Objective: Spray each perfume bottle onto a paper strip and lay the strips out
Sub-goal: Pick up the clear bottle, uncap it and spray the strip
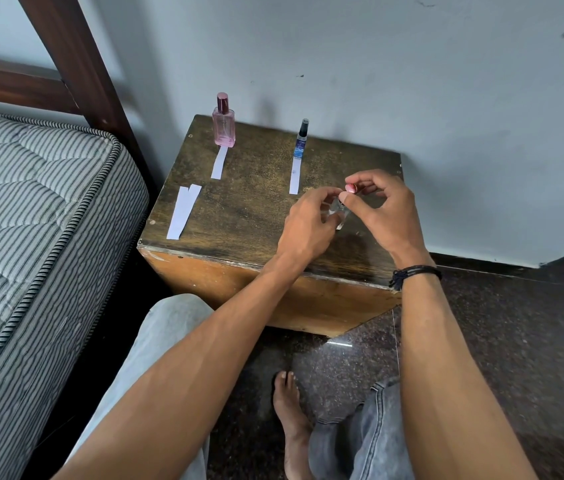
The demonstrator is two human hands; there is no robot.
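- My left hand [308,220] grips the clear bottle [339,216], which tilts toward 1 o'clock.
- My right hand [382,206] pinches the pink cap [351,188] at that end.
- At 9 o'clock lie the spare strips [180,213], nearer my left.

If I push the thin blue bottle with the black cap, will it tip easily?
Probably yes: the thin blue bottle stands tall on a narrow base, so a push near its cap would likely topple it. Once down, its seemingly round body may roll. It looks small, so probably light.
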